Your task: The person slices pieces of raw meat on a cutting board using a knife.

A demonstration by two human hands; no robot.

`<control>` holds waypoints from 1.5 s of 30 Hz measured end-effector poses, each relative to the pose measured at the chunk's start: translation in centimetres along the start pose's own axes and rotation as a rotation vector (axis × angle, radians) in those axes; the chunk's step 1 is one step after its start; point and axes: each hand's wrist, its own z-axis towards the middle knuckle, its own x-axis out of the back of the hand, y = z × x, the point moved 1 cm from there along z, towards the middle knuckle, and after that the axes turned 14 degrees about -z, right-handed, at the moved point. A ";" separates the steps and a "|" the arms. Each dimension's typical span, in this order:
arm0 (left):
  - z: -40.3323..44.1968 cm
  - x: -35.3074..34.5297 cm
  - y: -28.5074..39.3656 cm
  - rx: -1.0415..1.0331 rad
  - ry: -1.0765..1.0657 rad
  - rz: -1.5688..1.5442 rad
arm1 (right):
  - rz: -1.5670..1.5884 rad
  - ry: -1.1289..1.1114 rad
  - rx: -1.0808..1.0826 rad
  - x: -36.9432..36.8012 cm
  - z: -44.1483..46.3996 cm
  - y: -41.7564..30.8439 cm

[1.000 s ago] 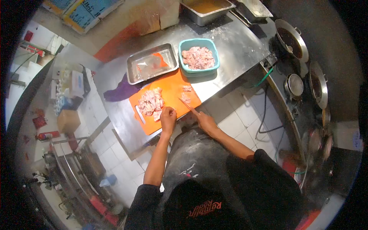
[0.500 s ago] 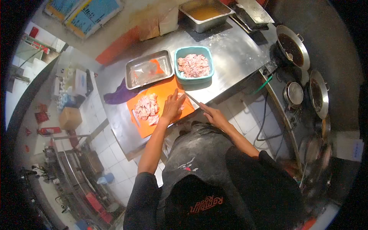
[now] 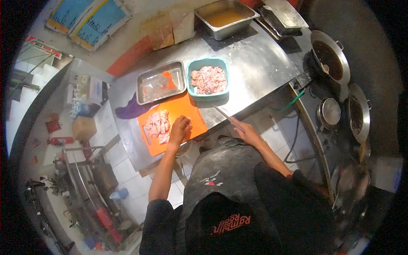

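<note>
Your right hand (image 3: 249,135) is gripping the knife (image 3: 222,112); your left hand (image 3: 180,129) is showing no readable grip. When slicing meat (image 3: 157,123), you should be tucking fingertips.

The right hand (image 3: 247,133) grips a knife (image 3: 222,113); the left hand (image 3: 180,129) curls over the cutting board (image 3: 192,115), beside raw meat (image 3: 156,124).

Steel table (image 3: 259,70) permits passage right of teal tub (image 3: 208,97); tub and metal tray (image 3: 163,98) obstruct far side of cutting board (image 3: 194,115).
</note>
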 end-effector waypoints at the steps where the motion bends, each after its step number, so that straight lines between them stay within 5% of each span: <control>1: 1.2 0.9 1.6 -0.067 0.058 0.136 | 0.041 -0.070 -0.078 1.3 0.3 -0.6; 8: 10.2 5.9 19.1 -0.290 0.502 0.060 | 0.088 -0.021 -0.184 3.4 0.3 0.4; 10: 12.0 5.7 21.9 -0.578 0.714 0.197 | 0.083 -0.034 -0.219 4.1 0.2 0.1; 13: 15.7 3.3 20.3 -0.709 0.560 0.162 | 0.093 -0.042 -0.264 4.6 0.1 0.2; 16: 15.7 0.0 11.4 -0.338 0.219 0.313 | 0.070 -0.028 -0.238 4.2 -0.4 0.9; 18: 12.1 -0.3 8.2 -0.051 0.223 0.016 | 0.026 0.003 -0.194 4.5 0.1 1.5; 20: 7.4 1.2 5.6 0.038 0.308 0.072 | 0.069 0.007 -0.331 4.2 -0.5 1.8; 25: -4.3 4.6 0.1 0.124 0.492 0.451 | 0.129 0.038 -0.224 4.6 0.1 2.1; 27: -7.2 4.4 -0.3 0.309 0.443 0.552 | 0.121 -0.003 -0.227 4.8 0.5 1.6; 36: -9.4 5.2 -2.4 0.255 0.540 0.324 | 0.005 -0.155 -0.198 3.4 2.7 -2.1; 40: -5.5 6.4 3.6 0.190 0.572 0.199 | 0.073 -0.023 -0.133 2.0 2.3 -1.8; 45: -0.2 5.6 8.1 0.244 0.642 -0.354 | 0.043 -0.007 -0.098 1.2 2.6 -2.8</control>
